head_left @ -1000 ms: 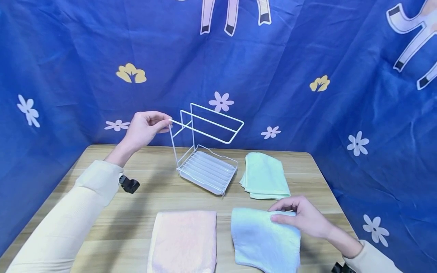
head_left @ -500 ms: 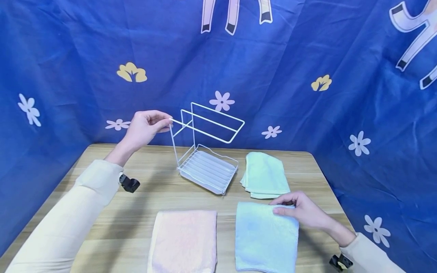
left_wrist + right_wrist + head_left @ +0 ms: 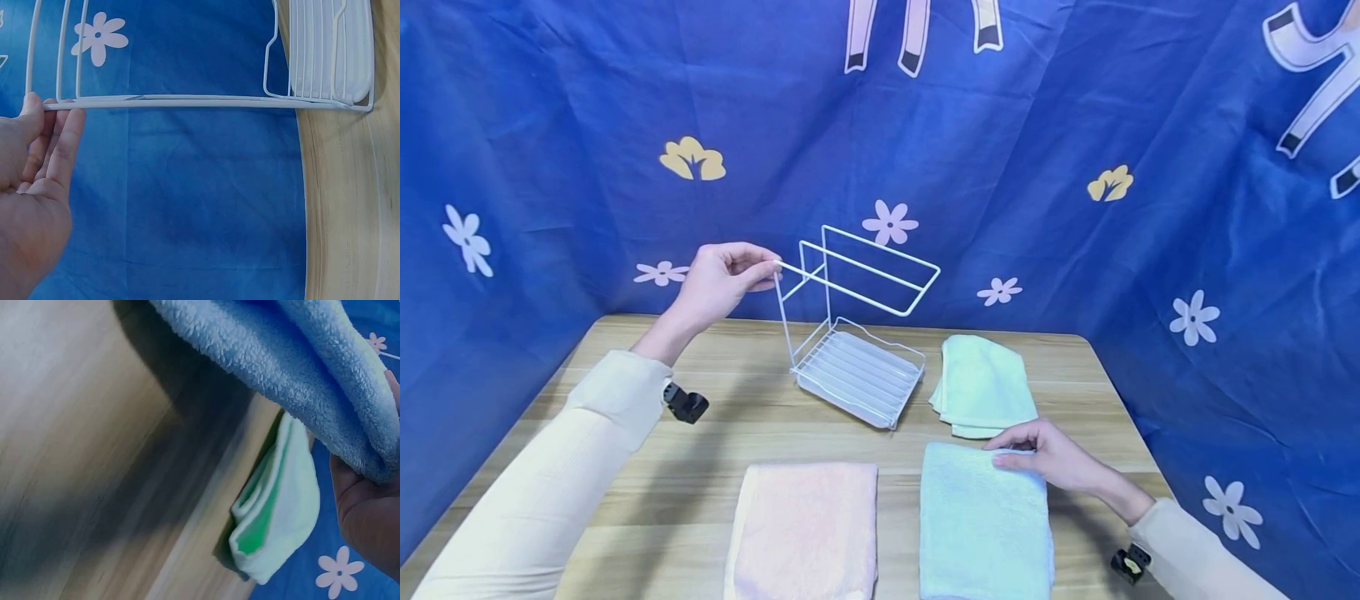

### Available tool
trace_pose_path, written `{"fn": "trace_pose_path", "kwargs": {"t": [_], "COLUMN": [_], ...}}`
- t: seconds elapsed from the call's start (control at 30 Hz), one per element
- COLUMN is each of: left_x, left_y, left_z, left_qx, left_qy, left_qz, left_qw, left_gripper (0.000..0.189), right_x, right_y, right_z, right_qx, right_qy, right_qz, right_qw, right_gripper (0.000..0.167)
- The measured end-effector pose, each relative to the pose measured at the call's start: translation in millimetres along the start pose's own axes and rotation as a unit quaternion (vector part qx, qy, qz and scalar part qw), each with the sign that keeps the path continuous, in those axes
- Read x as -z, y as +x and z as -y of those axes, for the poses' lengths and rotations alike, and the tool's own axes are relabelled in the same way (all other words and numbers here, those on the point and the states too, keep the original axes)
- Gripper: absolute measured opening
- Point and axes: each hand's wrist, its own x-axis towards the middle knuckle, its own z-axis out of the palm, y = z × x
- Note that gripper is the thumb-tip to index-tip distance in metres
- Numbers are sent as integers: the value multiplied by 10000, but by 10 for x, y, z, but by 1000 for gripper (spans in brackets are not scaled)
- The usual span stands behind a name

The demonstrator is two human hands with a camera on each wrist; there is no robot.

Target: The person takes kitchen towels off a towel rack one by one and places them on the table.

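My left hand (image 3: 721,282) pinches the upper left corner of a white wire rack (image 3: 857,290) between thumb and fingers. The rack stands on the table with a pale tray (image 3: 856,375) in its base; the left wrist view shows the thumb and fingertips on its frame (image 3: 187,103). With my right hand (image 3: 1051,457) I grip the top edge of a folded light blue towel (image 3: 985,525). In the right wrist view this towel (image 3: 269,369) hangs above the tabletop. Some of the right fingers are hidden behind the cloth.
A folded pink towel (image 3: 805,529) lies at the front, left of the blue one. Right of the rack lies a folded mint green towel (image 3: 985,383). Behind the wooden table (image 3: 715,467) hangs a blue patterned curtain (image 3: 760,108).
The blue towel has swung from slightly tilted to straighter, and my right hand has shifted a little up and to the left. The left hand and rack stay put.
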Motion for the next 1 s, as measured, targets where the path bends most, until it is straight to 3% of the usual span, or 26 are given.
{"fn": "trace_pose_path", "kwargs": {"t": [0.37, 0.63, 1.0], "left_x": [-9, -3, -13], "left_y": [-13, -10, -19], "left_z": [-28, -23, -16], "left_qx": [-31, -26, -101], "left_qy": [97, 110, 131], "left_qz": [-50, 2, 2], "left_qw": [9999, 9999, 9999], "left_gripper": [24, 27, 26], "right_x": [57, 110, 142], "right_y": [57, -9, -5], "right_z": [-209, -324, -408], "right_qx": [99, 69, -149], "right_qy": [253, 467, 175], "right_qz": [432, 902, 662], "right_qw": [9987, 9948, 9975], "right_gripper": [21, 19, 21]}}
